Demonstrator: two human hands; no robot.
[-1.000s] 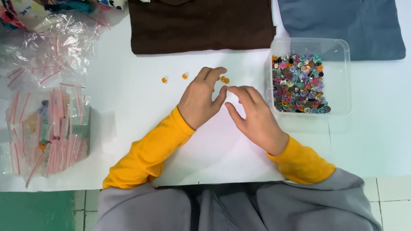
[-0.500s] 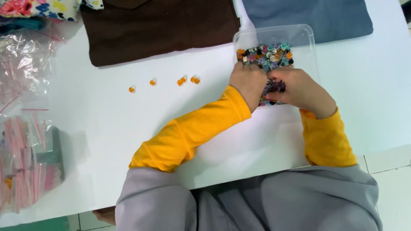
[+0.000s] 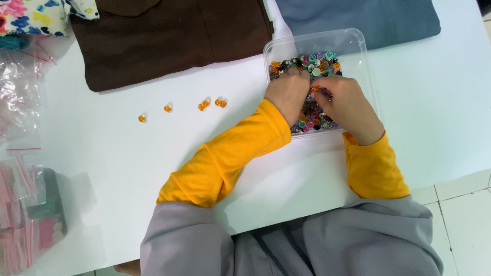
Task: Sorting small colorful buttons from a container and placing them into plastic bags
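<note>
Beads (image 3: pixel 312 87), mixed colours and heaped in a clear plastic tub (image 3: pixel 358 46) at the far right of the white table (image 3: pixel 128 168), now lie under both my hands, which a second ago were working on bare tabletop beside the tub. My left hand (image 3: pixel 289 92) digs in with fingers curled, whether closed on anything I cannot tell; my right hand (image 3: pixel 348 105) pinches one orange bead (image 3: pixel 315 89) at the fingertips. Sorting has moved back to picking. Five orange beads (image 3: pixel 204 105) sit in a loose row to the left, below a folded brown cloth (image 3: pixel 169 41).
</note>
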